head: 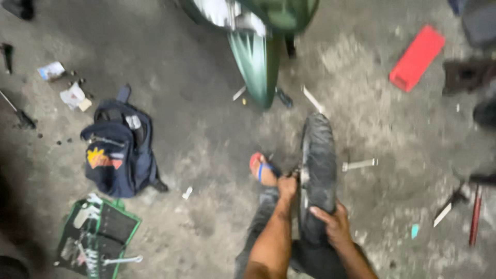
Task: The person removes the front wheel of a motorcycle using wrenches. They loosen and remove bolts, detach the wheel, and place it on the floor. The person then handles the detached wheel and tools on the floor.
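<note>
Tyre [319, 165] under both hands' fingers [323, 213]

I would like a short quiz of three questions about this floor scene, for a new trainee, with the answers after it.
1. True or false: the right hand rests on the black tyre.
2. Which thing lies on the floor at upper right? A) red flat case B) yellow bucket C) white helmet
3. Fill in: left of the person's leg lies a dark blue ____.

Key: 1 true. 2 A. 3 backpack.

The left hand is at the tyre's rim edge; what it grips is too blurred to tell.
</note>
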